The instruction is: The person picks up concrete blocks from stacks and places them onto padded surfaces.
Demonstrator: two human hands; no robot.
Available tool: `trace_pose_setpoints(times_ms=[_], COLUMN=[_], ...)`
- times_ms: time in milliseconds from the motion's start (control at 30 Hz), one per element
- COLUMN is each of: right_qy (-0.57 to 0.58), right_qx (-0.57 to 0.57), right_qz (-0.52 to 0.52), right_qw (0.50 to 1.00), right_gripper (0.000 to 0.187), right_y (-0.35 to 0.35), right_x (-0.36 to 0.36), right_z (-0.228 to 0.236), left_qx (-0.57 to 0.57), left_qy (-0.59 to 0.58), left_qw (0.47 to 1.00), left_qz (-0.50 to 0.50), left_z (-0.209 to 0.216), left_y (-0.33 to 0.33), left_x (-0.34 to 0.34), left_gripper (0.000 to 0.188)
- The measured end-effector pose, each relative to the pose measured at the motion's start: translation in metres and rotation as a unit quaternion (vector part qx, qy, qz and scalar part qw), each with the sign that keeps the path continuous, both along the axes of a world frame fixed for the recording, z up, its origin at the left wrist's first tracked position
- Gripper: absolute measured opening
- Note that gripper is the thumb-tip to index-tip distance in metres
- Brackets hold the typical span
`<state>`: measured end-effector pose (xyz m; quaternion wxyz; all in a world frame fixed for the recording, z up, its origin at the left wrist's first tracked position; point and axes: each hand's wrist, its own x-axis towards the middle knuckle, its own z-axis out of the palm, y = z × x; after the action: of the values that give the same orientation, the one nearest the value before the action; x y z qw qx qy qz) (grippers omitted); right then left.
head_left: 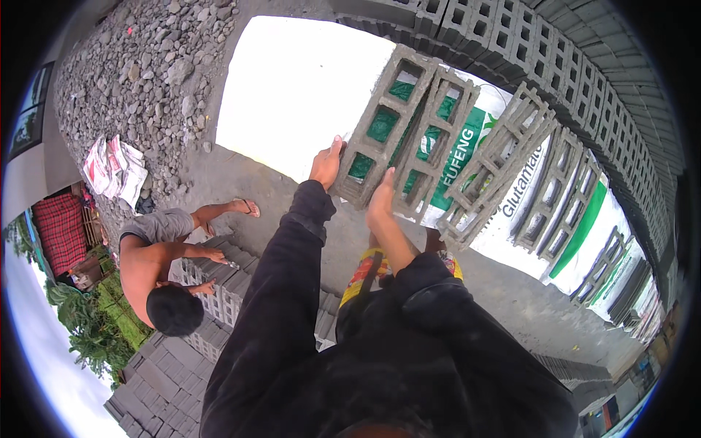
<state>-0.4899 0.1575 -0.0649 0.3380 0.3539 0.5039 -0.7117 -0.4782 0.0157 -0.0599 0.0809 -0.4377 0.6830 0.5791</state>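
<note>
A grey hollow concrete block [369,151] rests on white plastic sacking, its three openings showing the green and white sheet below. At its near end, my left hand [327,164] presses against the left side. My right hand [381,198] lies flat along the opposite side, so the block is held between both palms. Just to the right, a second hollow block [427,146] leans close, its far end almost touching the first. Several more blocks, including a tilted one [504,157], follow in a row along the sacking. The undersides of my fingers are hidden.
White sacking [299,87] spreads left of the held block. Stacked hollow blocks form a wall [540,55] behind. Gravel [146,73] is heaped at the far left. A bent-over person [153,255] works at a block stack [219,285] on the left.
</note>
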Motion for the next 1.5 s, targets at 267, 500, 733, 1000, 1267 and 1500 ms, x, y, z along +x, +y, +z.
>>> trace_pose_setpoints(times_ms=[267, 500, 733, 1000, 1267, 1500], right_qy=[-0.061, -0.097, -0.018, 0.182, 0.106, 0.140], right_qx=[0.108, 0.072, 0.127, 0.393, 0.348, 0.352], right_qz=[0.041, 0.019, 0.257, 0.069, 0.129, 0.181], right_qw=[0.991, 0.993, 0.958, 0.899, 0.922, 0.908], right_gripper=[0.081, 0.084, 0.076, 0.039, 0.036, 0.034], right_y=[-0.021, -0.025, 0.018, 0.104, 0.090, 0.089], right_x=[-0.002, -0.004, -0.035, -0.079, -0.037, -0.042], right_z=[0.018, 0.033, 0.059, 0.021, -0.015, -0.006], left_qx=[-0.089, -0.115, -0.174, -0.280, -0.328, -0.349], left_qy=[-0.044, -0.047, 0.023, 0.220, 0.092, 0.090], left_qw=[0.995, 0.991, 0.983, 0.919, 0.912, 0.916], left_qz=[-0.026, -0.057, -0.054, -0.172, -0.226, -0.178], left_z=[0.022, 0.021, 0.034, 0.068, 0.014, 0.005], left_y=[0.019, 0.014, 0.020, 0.144, 0.155, 0.154], left_x=[-0.005, -0.006, -0.010, -0.031, -0.028, -0.031], left_gripper=[0.072, 0.069, 0.052, 0.033, 0.047, 0.045])
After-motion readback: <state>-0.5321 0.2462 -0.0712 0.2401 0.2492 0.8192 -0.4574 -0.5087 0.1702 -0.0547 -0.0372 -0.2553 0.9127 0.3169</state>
